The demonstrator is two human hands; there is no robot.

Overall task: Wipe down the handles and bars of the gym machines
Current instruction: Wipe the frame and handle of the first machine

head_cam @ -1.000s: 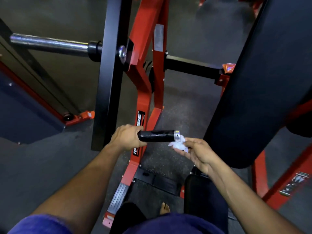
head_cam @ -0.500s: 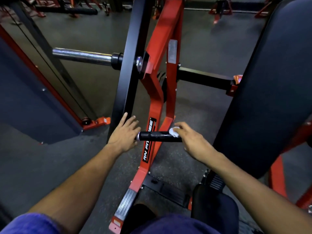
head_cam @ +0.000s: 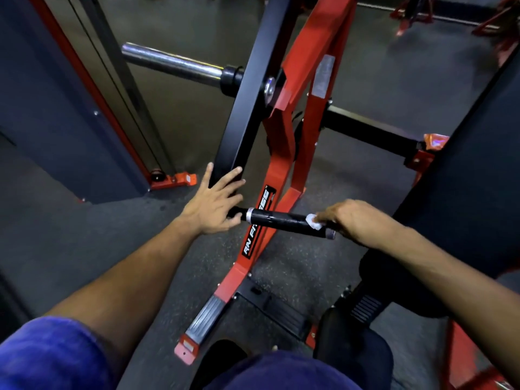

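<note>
Handle, black and horizontal, sits at the centre of the frame, running from a silver collar on its left to a capped end on its right. Right hand comes in from the lower right and curls over the handle's right end, its fingers pinching a small white wipe against the top of the grip. Left hand reaches in from the lower left and lies released, fingers straight and spread; the lower fingers touch the thin black stub just left of the collar, while the upper fingers rest on the lower end of the black bar that slants up toward the top centre. The thumb points up and away from the bar.

Behind the handle the red frame rises to the top of the picture and drops to a ribbed foot plate at lower centre; a black label with white lettering runs along it, partly hidden by the handle. A chrome sleeve sticks out to the upper left from a black collar on the bar. A black crossbar runs right from the frame to a red bracket. The large black pad fills the right side. A dark blue panel edged in red stands at the left, on dark speckled floor. Blue sleeve and dark clothing show along the bottom edge.
</note>
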